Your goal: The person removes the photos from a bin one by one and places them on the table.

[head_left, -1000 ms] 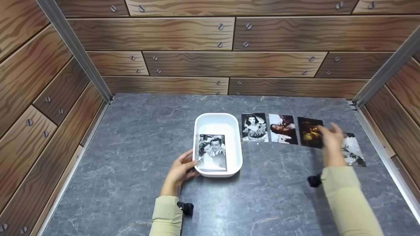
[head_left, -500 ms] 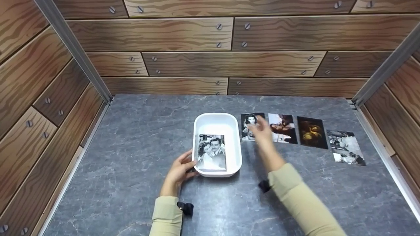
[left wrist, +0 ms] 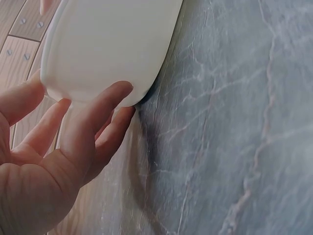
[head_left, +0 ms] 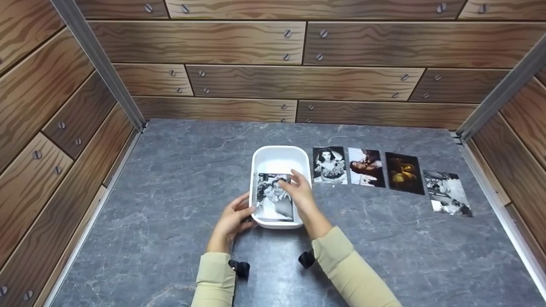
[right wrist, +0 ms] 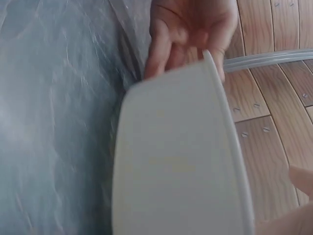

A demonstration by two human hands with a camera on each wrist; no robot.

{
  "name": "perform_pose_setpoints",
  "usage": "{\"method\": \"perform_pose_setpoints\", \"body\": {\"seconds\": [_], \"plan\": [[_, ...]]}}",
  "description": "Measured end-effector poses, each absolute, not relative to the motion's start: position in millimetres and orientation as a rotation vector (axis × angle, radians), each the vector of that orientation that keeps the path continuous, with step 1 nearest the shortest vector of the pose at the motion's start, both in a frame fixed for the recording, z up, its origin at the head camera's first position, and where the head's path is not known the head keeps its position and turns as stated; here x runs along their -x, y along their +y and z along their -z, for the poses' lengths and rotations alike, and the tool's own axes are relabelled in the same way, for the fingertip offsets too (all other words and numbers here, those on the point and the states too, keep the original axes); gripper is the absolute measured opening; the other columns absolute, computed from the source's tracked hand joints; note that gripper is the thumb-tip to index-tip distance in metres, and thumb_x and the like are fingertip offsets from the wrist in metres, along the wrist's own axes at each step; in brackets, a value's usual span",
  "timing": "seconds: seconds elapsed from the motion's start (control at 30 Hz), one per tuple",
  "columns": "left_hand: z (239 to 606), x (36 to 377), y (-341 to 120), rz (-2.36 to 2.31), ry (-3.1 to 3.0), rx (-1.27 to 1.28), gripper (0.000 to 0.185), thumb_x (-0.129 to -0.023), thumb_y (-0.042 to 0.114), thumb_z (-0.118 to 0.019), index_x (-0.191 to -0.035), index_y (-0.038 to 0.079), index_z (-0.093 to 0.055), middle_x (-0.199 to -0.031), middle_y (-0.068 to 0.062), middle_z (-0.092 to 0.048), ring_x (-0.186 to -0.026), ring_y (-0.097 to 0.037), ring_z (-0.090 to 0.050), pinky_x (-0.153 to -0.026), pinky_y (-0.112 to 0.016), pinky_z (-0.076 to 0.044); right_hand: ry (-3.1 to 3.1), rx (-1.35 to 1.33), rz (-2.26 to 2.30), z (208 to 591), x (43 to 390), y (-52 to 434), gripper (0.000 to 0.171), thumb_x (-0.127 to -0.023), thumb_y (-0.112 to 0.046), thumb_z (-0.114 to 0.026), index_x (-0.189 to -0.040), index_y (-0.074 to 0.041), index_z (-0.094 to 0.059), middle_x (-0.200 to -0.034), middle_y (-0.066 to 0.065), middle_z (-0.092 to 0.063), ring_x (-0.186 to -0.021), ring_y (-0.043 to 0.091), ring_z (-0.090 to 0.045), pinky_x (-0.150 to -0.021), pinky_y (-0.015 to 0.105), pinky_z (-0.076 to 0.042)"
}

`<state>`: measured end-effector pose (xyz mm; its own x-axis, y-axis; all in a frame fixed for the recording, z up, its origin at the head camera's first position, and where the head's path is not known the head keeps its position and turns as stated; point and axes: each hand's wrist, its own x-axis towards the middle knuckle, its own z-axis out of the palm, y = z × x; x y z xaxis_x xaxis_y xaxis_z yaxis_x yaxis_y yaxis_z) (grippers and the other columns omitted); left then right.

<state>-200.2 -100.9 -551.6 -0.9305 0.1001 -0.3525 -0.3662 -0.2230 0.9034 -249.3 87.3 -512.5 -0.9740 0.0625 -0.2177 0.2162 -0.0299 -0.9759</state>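
A white oblong tray stands mid-table with a black-and-white photo of a couple lying in its near half. My left hand grips the tray's near-left corner, fingers against the outer wall and thumb at the rim. My right hand reaches over the tray's right rim, and its straight fingers rest on the photo's upper right part. The right wrist view shows the tray's outer wall, blurred, with the left hand behind it.
Right of the tray lies a row of photos: a black-and-white woman, a colour couple, a dark golden one and a black-and-white scene. The grey marble table is enclosed by wood-panel walls.
My right hand has swept left from the far-right photos, past the row, and now rests on the photo in the tray. The left hand and the tray have stayed put.
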Motion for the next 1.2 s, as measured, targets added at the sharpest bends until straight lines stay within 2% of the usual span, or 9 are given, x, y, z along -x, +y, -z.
{"method": "perform_pose_setpoints", "body": {"seconds": [0.13,0.37,0.57,0.87,1.2], "plan": [[550.5,199.7,-100.1,-2.217,1.734,0.323,0.058,-0.092,-0.002,-0.056,-0.147,0.002,-0.036,-0.144,-0.032,-0.041,-0.104,-0.028,-0.061,-0.077,-0.038,-0.061,2.169,-0.406,1.99,518.4,247.1,82.2,0.074,-0.086,-0.011,-0.067,-0.147,0.007,-0.029,-0.152,0.032,-0.027,-0.14,0.044,-0.027,-0.118,0.049,-0.029],[550.5,199.2,-100.5,-2.226,1.736,0.304,0.058,-0.093,-0.001,-0.056,-0.147,0.002,-0.036,-0.143,-0.032,-0.041,-0.1,-0.027,-0.062,-0.075,-0.037,-0.062,2.25,-0.489,1.834,529.9,249.1,79.8,0.078,-0.084,-0.011,-0.066,-0.148,0.009,-0.025,-0.152,0.03,-0.027,-0.14,0.042,-0.028,-0.119,0.048,-0.025],[551.2,198.9,-100.9,-2.223,1.726,0.296,0.058,-0.094,-0.001,-0.054,-0.148,0.001,-0.035,-0.146,-0.032,-0.038,-0.104,-0.028,-0.06,-0.078,-0.039,-0.061,2.337,-0.545,1.616,534.3,253.0,78.9,0.079,-0.081,-0.018,-0.067,-0.15,-0.001,-0.03,-0.152,0.02,-0.036,-0.139,0.039,-0.031,-0.118,0.051,-0.024],[548.5,200.8,-101.1,-2.232,1.726,0.28,0.059,-0.093,0.0,-0.055,-0.148,0.001,-0.034,-0.145,-0.032,-0.038,-0.1,-0.024,-0.061,-0.077,-0.037,-0.061,2.366,-0.541,1.523,533.3,260.5,75.0,0.074,-0.08,-0.015,-0.061,-0.148,0.0,-0.034,-0.151,0.026,-0.032,-0.139,0.04,-0.026,-0.117,0.049,-0.026],[550.5,199.1,-100.0,-2.232,1.718,0.285,0.058,-0.093,-0.002,-0.054,-0.148,0.0,-0.034,-0.143,-0.033,-0.04,-0.099,-0.026,-0.061,-0.078,-0.039,-0.061,2.4,-0.535,1.531,536.5,259.0,76.1,0.07,-0.077,-0.014,-0.063,-0.143,-0.003,-0.044,-0.146,0.022,-0.043,-0.133,0.038,-0.035,-0.112,0.049,-0.03]]}}
